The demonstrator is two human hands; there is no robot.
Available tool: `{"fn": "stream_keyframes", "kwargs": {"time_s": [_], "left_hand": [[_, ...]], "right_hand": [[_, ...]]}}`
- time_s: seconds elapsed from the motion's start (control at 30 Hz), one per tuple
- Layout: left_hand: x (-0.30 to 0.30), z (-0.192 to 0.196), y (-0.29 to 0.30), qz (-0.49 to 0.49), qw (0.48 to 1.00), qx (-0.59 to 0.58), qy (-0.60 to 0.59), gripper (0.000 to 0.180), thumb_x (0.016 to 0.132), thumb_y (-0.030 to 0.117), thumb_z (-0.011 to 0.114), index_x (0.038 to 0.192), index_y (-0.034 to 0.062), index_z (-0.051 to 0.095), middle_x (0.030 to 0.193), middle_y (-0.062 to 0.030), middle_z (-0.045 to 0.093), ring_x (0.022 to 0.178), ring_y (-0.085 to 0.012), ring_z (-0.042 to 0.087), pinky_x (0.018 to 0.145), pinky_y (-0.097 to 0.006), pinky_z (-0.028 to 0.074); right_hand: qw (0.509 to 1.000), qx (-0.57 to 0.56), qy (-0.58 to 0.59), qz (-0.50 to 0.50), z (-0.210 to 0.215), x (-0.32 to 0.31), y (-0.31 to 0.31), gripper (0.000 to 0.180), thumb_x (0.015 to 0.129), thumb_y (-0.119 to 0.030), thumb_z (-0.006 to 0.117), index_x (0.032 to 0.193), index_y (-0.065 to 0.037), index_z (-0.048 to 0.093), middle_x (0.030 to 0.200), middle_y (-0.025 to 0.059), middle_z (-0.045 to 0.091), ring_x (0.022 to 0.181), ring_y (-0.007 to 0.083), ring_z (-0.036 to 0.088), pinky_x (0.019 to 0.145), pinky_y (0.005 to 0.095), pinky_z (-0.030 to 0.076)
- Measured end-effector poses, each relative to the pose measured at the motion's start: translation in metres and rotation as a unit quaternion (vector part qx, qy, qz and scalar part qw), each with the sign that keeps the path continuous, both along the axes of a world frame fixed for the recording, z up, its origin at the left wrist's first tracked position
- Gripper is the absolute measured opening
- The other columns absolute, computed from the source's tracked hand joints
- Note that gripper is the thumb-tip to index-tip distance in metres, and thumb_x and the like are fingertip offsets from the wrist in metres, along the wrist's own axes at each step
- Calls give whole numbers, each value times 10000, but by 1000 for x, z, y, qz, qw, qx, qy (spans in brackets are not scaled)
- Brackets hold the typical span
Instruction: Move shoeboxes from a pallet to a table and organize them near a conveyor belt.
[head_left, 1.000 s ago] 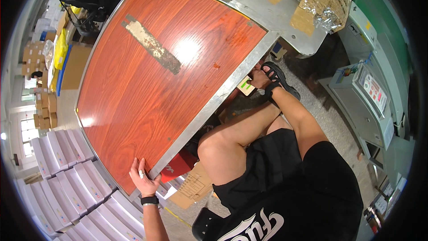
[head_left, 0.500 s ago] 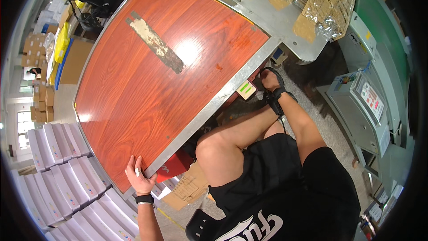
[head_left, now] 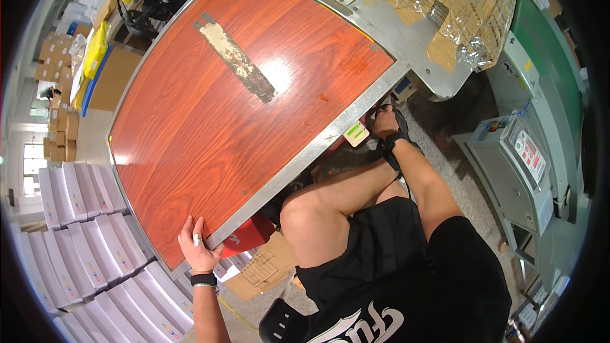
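Note:
The red wood-grain table [head_left: 171, 121] with a metal edge slants across the middle. My left hand [head_left: 199, 248] rests on its near left corner, fingers stretched over the top and thumb at the edge, holding nothing. My right hand [head_left: 386, 122] reaches low past the table's right edge, beside a dark sandal [head_left: 403, 128] on my foot. Its fingers look curled and are partly hidden; what they hold, if anything, I cannot make out. Close by it, under the edge, is a small pale box with green bars [head_left: 356, 133].
Stacked white boxes [head_left: 89, 254] stand left of the table. A red box [head_left: 251, 234] and flat cardboard [head_left: 264, 270] lie below the near edge. At right stand a grey machine [head_left: 508, 171] with a control panel and a green belt [head_left: 549, 57]. Taped cardboard [head_left: 457, 9] covers the metal surface behind.
The view has shifted slightly, so the table sits a little further right. My right hand has turned a little by the sandal. My left hand stays on the table corner.

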State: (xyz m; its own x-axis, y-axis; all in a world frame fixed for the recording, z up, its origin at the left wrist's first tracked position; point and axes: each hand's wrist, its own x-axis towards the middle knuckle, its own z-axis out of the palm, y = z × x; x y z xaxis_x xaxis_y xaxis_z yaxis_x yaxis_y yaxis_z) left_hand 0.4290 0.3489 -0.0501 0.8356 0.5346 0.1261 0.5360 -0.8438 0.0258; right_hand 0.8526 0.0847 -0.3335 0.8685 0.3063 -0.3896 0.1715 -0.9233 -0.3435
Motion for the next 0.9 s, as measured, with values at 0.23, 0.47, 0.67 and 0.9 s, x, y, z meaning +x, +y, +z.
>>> {"fn": "stream_keyframes", "kwargs": {"time_s": [0.23,0.47,0.67,0.9], "left_hand": [[-1,0,1,5,1000,-1,-6,720,400,154,671,1099,94,506,1158,-162,439,991,-328,451,804,-417,375],[1,3,0,10,1000,-9,-1,716,399,146,676,1093,97,510,1147,-166,443,1000,-326,450,816,-415,368],[2,3,-1,13,1000,-12,-3,707,400,148,677,1086,95,514,1132,-172,452,999,-324,453,816,-415,368],[2,4,-2,6,1000,-7,-2,703,400,145,675,1082,90,514,1123,-175,456,982,-330,456,815,-413,370]], "right_hand": [[991,-109,9,82,35,-15,15,273,782,-141,470,977,7,590,1204,165,308,1071,323,406,872,380,413],[976,-126,-44,174,39,-15,6,295,759,-128,468,1022,-21,548,1148,191,387,973,325,494,810,347,445],[974,-82,-100,188,23,6,-13,229,790,-140,416,878,-38,600,1102,178,475,877,289,568,746,364,464],[978,-43,-137,152,28,4,-16,226,814,-122,386,978,-17,500,980,165,470,779,314,586,643,375,486]]}}
